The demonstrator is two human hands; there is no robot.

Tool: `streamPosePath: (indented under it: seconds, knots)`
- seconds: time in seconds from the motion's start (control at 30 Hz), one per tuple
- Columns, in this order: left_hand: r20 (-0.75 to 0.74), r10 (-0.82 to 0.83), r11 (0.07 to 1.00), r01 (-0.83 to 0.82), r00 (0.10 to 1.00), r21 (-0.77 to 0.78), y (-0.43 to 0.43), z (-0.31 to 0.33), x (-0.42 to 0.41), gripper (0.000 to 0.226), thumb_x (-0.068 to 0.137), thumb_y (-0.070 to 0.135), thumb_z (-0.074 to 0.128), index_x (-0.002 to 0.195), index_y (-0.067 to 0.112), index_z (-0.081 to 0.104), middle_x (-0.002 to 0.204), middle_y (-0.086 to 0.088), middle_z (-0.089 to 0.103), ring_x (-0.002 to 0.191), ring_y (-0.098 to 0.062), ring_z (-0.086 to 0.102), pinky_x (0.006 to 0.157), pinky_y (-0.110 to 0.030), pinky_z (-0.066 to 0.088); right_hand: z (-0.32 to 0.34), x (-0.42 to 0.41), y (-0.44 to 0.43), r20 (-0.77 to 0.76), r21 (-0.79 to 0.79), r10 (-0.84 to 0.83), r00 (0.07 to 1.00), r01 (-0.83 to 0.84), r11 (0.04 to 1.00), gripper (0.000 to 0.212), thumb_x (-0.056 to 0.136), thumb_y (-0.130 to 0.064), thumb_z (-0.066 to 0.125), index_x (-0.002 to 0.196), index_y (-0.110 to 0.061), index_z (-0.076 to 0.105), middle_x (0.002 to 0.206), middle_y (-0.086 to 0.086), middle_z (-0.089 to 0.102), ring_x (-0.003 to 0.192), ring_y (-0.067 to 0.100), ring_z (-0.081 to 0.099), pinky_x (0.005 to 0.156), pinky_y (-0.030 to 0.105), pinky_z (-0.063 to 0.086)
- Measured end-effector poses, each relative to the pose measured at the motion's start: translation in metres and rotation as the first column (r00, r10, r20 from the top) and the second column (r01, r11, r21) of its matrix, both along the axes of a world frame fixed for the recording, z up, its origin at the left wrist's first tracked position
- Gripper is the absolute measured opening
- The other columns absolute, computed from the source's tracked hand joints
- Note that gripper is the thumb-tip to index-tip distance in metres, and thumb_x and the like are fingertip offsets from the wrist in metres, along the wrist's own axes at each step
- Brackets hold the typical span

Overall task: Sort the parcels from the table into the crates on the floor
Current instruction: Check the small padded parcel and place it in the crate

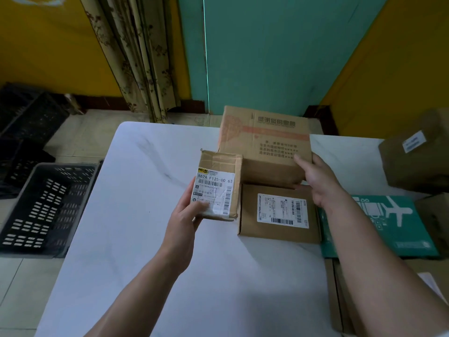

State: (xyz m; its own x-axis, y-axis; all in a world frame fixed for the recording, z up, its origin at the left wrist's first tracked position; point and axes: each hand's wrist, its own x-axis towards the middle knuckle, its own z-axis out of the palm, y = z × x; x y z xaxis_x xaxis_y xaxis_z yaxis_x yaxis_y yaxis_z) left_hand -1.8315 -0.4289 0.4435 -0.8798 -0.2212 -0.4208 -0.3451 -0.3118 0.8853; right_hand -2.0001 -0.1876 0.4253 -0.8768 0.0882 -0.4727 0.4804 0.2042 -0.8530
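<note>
You are facing a white table [145, 227] that is carrying a large printed carton [264, 142] at its far edge, a flat labelled box [279, 212] just in front of it, and a green box [413, 239] just right of that.
</note>
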Motion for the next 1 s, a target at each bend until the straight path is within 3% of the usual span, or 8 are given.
streamPosePath:
  seconds: [0.17,0.3,0.4,0.5,0.57,0.67,0.9,1.0]
  knots:
    - [0.025,-0.007,1.0,0.007,1.0,0.023,0.011,-0.002,0.023,0.056,0.096,-0.001,0.04,0.143,0.029,0.051,0.127,0.0,0.069,0.122,-0.021,0.062,0.107,-0.036,0.044,0.005,0.011,0.002,-0.003,-0.013,0.031,1.0,-0.031,0.999,0.04,0.099,-0.036,0.061,0.137,-0.028,0.054,0.117,-0.006,0.065,0.111,0.019,0.06,0.105,0.049,0.048]
    - [0.013,-0.006,1.0,0.005,1.0,0.028,0.014,0.002,0.027,0.057,0.096,-0.002,0.04,0.144,0.027,0.049,0.129,0.001,0.068,0.121,-0.019,0.063,0.101,-0.031,0.046,0.011,0.021,0.0,0.004,0.071,-0.011,1.0,0.011,0.997,0.067,0.096,-0.049,0.061,0.153,-0.026,0.037,0.147,0.002,0.053,0.129,0.026,0.053,0.105,0.043,0.046]
    - [-0.008,-0.023,0.999,0.024,1.0,0.037,0.015,0.008,0.028,0.057,0.097,-0.002,0.04,0.145,0.028,0.047,0.129,0.002,0.068,0.12,-0.017,0.063,0.095,-0.025,0.049,0.029,0.05,-0.011,-0.205,0.204,-0.147,0.968,0.189,0.961,0.062,0.099,-0.046,0.056,0.154,-0.025,0.035,0.157,0.0,0.041,0.139,0.023,0.044,0.109,0.041,0.041]
    - [-0.036,-0.037,0.998,0.038,0.999,0.045,0.016,0.013,0.026,0.057,0.097,-0.001,0.043,0.145,0.029,0.046,0.13,0.003,0.068,0.121,-0.015,0.062,0.093,-0.021,0.052,0.047,0.101,-0.039,-0.362,0.072,-0.134,0.922,0.172,0.983,0.047,0.101,-0.043,0.054,0.146,-0.031,0.046,0.136,-0.018,0.053,0.118,0.003,0.054,0.092,0.023,0.043]
    - [-0.056,-0.045,0.998,0.048,0.997,0.049,0.018,0.016,0.025,0.057,0.097,0.0,0.045,0.146,0.029,0.045,0.131,0.004,0.067,0.123,-0.015,0.061,0.096,-0.023,0.051,0.052,0.133,-0.062,-0.3,-0.082,-0.014,0.954,-0.011,0.997,0.048,0.096,-0.051,0.053,0.143,-0.039,0.047,0.126,-0.028,0.055,0.111,-0.007,0.055,0.086,0.016,0.042]
    - [-0.095,-0.06,0.997,0.064,0.994,0.042,0.021,0.02,0.025,0.059,0.092,0.01,0.055,0.147,0.03,0.044,0.133,0.006,0.065,0.127,-0.015,0.058,0.106,-0.031,0.043,0.049,0.159,-0.086,-0.247,-0.274,0.153,0.957,-0.22,0.936,0.052,0.088,-0.052,0.054,0.138,-0.042,0.049,0.122,-0.021,0.069,0.113,-0.002,0.064,0.089,0.013,0.05]
    - [-0.132,-0.114,0.992,0.121,0.985,0.047,0.018,0.025,0.031,0.067,0.085,0.019,0.057,0.149,0.032,0.041,0.135,0.008,0.063,0.128,-0.011,0.057,0.114,-0.038,0.039,0.048,0.167,-0.1,-0.256,-0.299,0.106,0.961,-0.183,0.937,0.037,0.1,-0.026,0.057,0.134,-0.04,0.053,0.122,-0.011,0.071,0.115,0.008,0.066,0.099,0.029,0.052]
    - [-0.136,-0.134,0.989,0.14,0.982,0.037,0.014,0.027,0.031,0.064,0.086,0.019,0.054,0.148,0.032,0.042,0.134,0.01,0.064,0.126,-0.009,0.058,0.108,-0.032,0.041,0.048,0.167,-0.102,-0.275,-0.296,0.068,0.959,-0.152,0.943,0.034,0.102,-0.019,0.055,0.13,-0.038,0.057,0.119,-0.012,0.072,0.112,0.008,0.067,0.095,0.025,0.054]
